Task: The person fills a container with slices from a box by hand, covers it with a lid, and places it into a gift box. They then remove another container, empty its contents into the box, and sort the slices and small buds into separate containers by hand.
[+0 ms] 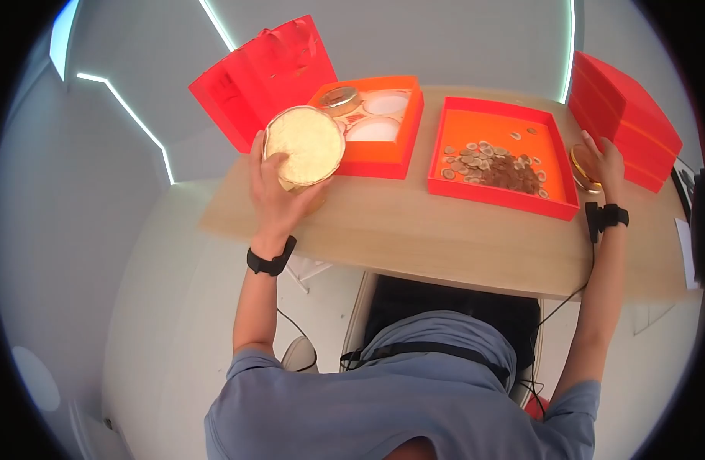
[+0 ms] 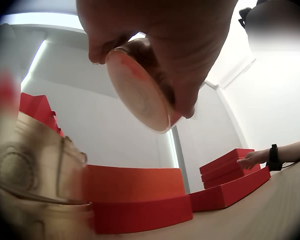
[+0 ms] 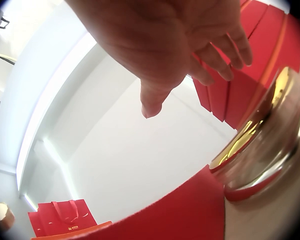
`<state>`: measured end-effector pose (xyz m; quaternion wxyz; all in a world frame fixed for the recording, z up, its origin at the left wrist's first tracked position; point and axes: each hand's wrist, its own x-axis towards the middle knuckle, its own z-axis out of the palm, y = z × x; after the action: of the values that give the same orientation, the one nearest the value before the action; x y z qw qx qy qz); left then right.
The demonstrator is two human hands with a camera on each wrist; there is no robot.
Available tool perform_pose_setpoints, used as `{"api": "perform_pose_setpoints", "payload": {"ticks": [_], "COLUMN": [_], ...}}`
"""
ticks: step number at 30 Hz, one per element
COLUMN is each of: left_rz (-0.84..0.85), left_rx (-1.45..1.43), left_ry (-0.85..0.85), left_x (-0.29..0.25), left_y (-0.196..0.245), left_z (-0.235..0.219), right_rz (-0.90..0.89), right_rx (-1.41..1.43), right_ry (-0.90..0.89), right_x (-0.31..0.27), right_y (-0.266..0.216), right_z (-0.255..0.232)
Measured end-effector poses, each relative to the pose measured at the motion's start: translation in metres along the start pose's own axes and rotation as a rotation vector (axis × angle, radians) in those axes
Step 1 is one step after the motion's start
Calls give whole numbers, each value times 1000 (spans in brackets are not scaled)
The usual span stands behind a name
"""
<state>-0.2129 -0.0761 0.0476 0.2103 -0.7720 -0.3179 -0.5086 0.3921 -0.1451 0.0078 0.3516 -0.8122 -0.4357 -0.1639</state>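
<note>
My left hand [image 1: 280, 195] grips a round tin [image 2: 137, 95] between fingers and thumb. Seen from the left wrist, the tin is tilted and its pale, glossy base faces the camera. A round pale-gold face [image 1: 304, 142] shows at that hand's fingers in the head view. Low at the left of the left wrist view stands an embossed gold container [image 2: 30, 170], partly blurred. My right hand [image 1: 611, 169] has its fingers extended beside a shiny gold tin [image 3: 262, 137] on the table. The red stacked boxes [image 3: 240, 65] lie just beyond those fingers.
A red tray [image 1: 502, 207] holds many small brown slices with pale rims. Left of it is an orange-lined box [image 1: 412, 130] with a gold tin [image 1: 339, 100] and round white recesses. A red carrier bag [image 1: 264, 77] stands behind. Cables hang from the wrists.
</note>
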Motion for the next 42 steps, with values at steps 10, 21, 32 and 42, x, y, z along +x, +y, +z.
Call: {"api": "perform_pose_setpoints", "payload": {"ticks": [10, 21, 32, 42], "left_rz": [-176, -754, -810, -269], "left_rx": [153, -98, -61, 241], "left_ry": [13, -125, -182, -201], "left_x": [-17, -36, -33, 26], "left_y": [-22, -46, -44, -5], "left_z": [-8, 12, 4, 2], "right_rz": [4, -31, 18, 33], "right_rx": [-26, 28, 26, 54], "right_ry": [-26, -85, -127, -137], "right_x": [-1, -3, -7, -7], "right_y": [1, 4, -10, -7], "right_z": [1, 6, -1, 0]}}
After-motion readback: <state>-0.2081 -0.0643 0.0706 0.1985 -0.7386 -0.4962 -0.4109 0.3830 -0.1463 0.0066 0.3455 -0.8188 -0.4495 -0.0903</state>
